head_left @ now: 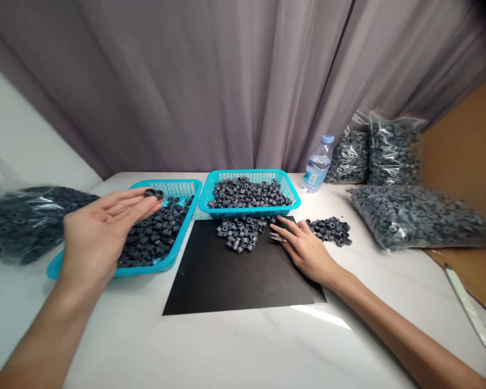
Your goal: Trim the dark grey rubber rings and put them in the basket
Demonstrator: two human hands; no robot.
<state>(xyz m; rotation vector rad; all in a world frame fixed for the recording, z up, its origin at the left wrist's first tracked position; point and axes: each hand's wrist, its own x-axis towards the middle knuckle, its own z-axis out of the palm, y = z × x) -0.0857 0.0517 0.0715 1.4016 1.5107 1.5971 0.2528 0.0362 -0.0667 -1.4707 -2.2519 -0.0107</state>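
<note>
Above the left blue basket (196,208), my left hand (105,221) pinches a dark grey plastic piece (154,193) that looks like two short rings side by side. That basket holds many dark rounded parts (154,237). My right hand (305,246) rests at the right side of the black mat (243,286), its fingers curled on a small pointed metal tool (276,237), perhaps snips; most of it is hidden by the hand. Left of this tool lies a pile of short grey ring pieces (243,235). Another dark heap (332,231) lies just beyond my right hand.
A second blue basket (249,210) full of grey rings stands behind the mat. A water bottle (318,165) is at the back. Filled plastic bags (417,216) lie on the right, another bag (28,221) at left. A white knife-like tool (470,308) lies near the right edge.
</note>
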